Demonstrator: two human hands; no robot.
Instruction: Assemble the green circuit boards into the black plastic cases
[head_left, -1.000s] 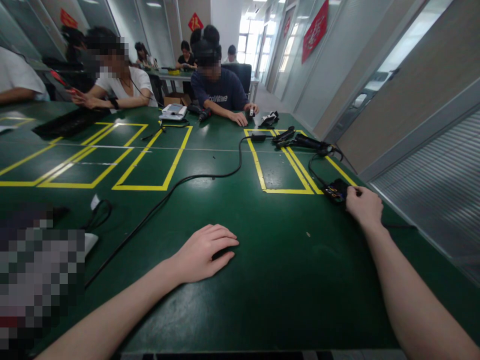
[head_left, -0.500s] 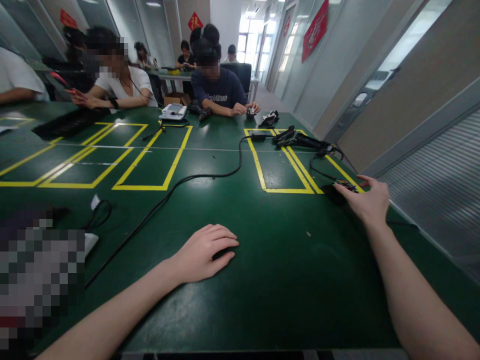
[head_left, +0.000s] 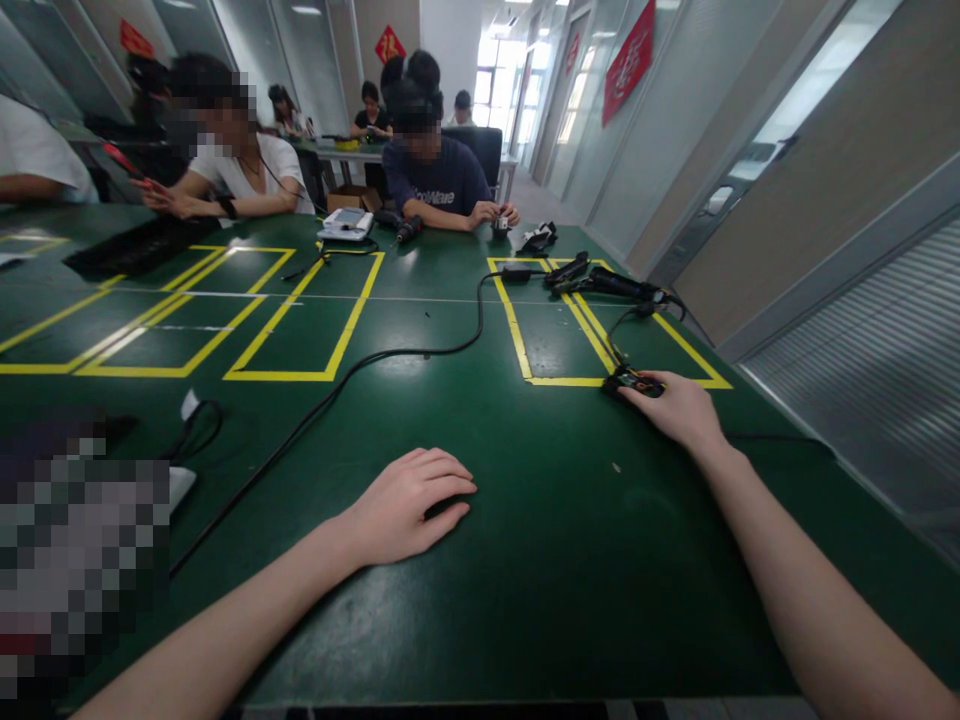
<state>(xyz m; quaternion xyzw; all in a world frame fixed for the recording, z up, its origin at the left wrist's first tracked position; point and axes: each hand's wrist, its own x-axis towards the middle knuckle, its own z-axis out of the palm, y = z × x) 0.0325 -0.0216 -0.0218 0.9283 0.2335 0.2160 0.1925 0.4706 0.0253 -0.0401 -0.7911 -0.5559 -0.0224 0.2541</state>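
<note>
My right hand (head_left: 686, 410) grips a small black device with exposed coloured wires (head_left: 626, 382), at the near edge of a yellow-taped rectangle on the right. Its exact kind cannot be made out. A thin cable (head_left: 616, 330) runs from the device toward a long black jointed assembly (head_left: 619, 283) lying farther back. My left hand (head_left: 416, 505) rests palm down on the green table (head_left: 540, 580), fingers stretched out and holding nothing. A long black cable (head_left: 337, 385) passes beyond it.
Yellow tape rectangles (head_left: 279, 378) mark the table. Across it, a person in a dark shirt (head_left: 442, 180) handles a small part beside a power drill (head_left: 409, 230). A white device (head_left: 346, 223) and a black tray (head_left: 139, 245) lie to the left. A glass wall borders the right side.
My right hand has moved left with the black wired device, from the table's right side to the taped rectangle's near edge. My left hand has stayed in place.
</note>
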